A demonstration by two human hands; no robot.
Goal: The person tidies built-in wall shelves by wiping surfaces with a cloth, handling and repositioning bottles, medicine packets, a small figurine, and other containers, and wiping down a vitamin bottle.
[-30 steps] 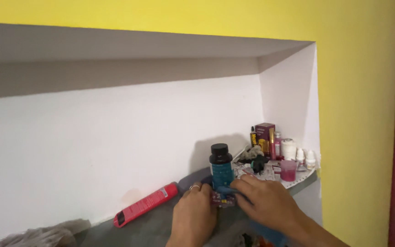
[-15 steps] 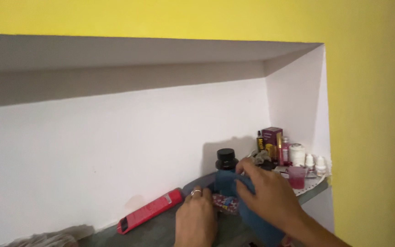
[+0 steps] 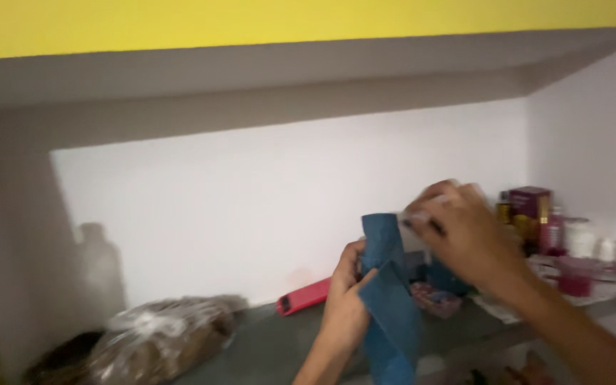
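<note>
My left hand (image 3: 344,306) grips a blue cloth (image 3: 390,299) that hangs down in front of a grey shelf (image 3: 272,349) in a wall niche. Raised above the cloth, my right hand (image 3: 465,235) pinches its upper edge between the fingers. Behind the cloth sits a small patterned pouch (image 3: 433,296). A red tube (image 3: 304,296) lies on the shelf just left of my left hand. The dark bottle seen before is hidden behind the cloth and my hands.
A clear plastic bag with brown contents (image 3: 155,339) lies on the shelf at the left. At the right end stand a maroon box (image 3: 529,207), a pink cup (image 3: 572,274), small white bottles (image 3: 607,249) and other little containers. The picture is blurred.
The view swung left, bringing the plastic bag into sight. Both hands lifted the blue cloth up off the shelf; my right hand rose higher.
</note>
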